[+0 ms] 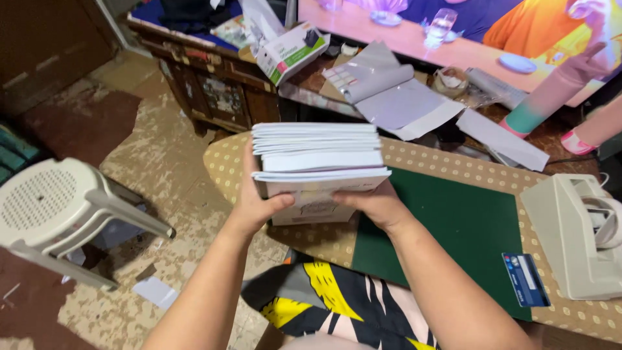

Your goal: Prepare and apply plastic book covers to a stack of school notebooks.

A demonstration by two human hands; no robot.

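Observation:
A thick stack of white envelopes or booklets (pixel 317 155) stands on edge at the left end of a dotted tan board (pixel 453 165). My left hand (pixel 256 201) grips the stack's left side with the thumb over its front. Against the stack's lower right corner rests my right hand (pixel 376 204), fingers wrapped around that edge. Both hands hold the stack together just left of a dark green mat (pixel 466 227).
A blue card (pixel 526 280) lies on the mat's right edge beside a beige tape dispenser (pixel 576 240). Grey mailing bags (pixel 395 97) and an open box (pixel 288 48) lie behind. A white plastic stool (pixel 58 214) stands at the left on the worn floor.

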